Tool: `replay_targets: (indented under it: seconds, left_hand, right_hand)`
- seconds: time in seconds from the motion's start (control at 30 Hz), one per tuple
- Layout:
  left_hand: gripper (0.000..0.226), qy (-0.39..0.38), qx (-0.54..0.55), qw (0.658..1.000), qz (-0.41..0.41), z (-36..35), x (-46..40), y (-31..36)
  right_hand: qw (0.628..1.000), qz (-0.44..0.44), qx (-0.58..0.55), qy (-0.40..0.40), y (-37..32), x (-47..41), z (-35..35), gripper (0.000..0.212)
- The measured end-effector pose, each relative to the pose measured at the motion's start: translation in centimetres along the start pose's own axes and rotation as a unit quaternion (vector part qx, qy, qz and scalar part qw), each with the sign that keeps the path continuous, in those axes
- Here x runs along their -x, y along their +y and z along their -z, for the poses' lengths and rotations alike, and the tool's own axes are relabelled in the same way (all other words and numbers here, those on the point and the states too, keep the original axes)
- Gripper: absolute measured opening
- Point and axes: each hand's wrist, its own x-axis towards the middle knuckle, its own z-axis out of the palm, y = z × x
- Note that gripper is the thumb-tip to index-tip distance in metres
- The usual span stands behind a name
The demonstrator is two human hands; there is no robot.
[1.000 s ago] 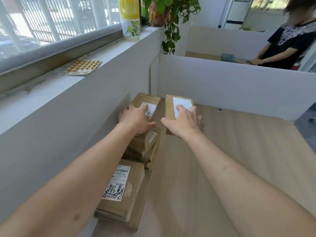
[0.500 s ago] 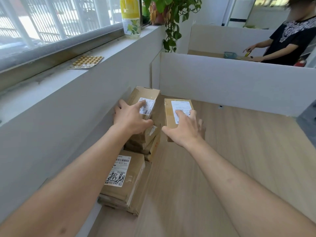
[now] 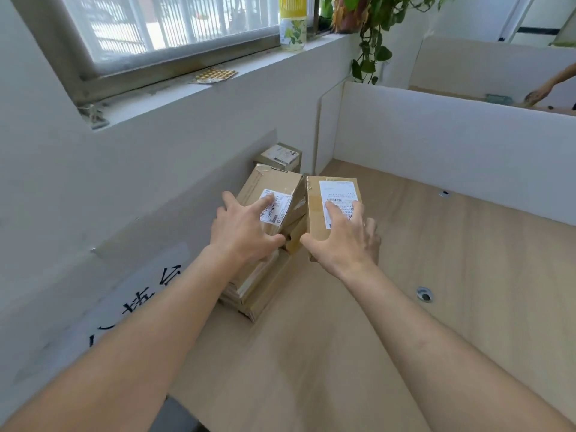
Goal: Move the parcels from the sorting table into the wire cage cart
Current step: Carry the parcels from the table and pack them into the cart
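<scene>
Sorting table [image 3: 405, 307], pale wood, nearest; two forearms reach across it. Left hand [image 3: 241, 227]: fingers spread over the labelled top of the left parcel [image 3: 271, 190], thumb curled under its near edge, gripping; that parcel sits tilted atop a stack of flat parcels [image 3: 258, 285] against the grey wall. Right hand [image 3: 341, 241]: fingers spread over the label of the right parcel [image 3: 332, 194], thumb round its near left corner, gripping; whether this parcel touches the table cannot be told; its left edge meets the left parcel. Beyond: small parcel [image 3: 279, 155] in the corner; white partition [image 3: 452, 145]; blister pack [image 3: 215, 75] and yellow bottle [image 3: 292, 20] on the windowsill; trailing plant [image 3: 371, 35].
</scene>
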Motion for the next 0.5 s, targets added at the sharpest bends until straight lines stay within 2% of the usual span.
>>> replay_targets:
  seconds: [0.5]
  left_hand:
    - [0.094,0.01,0.007,0.974,0.226,-4.4,23.2,-4.0]
  right_hand:
    - [0.979,0.196,0.021,-0.055,2.2,16.3,-4.6,0.088]
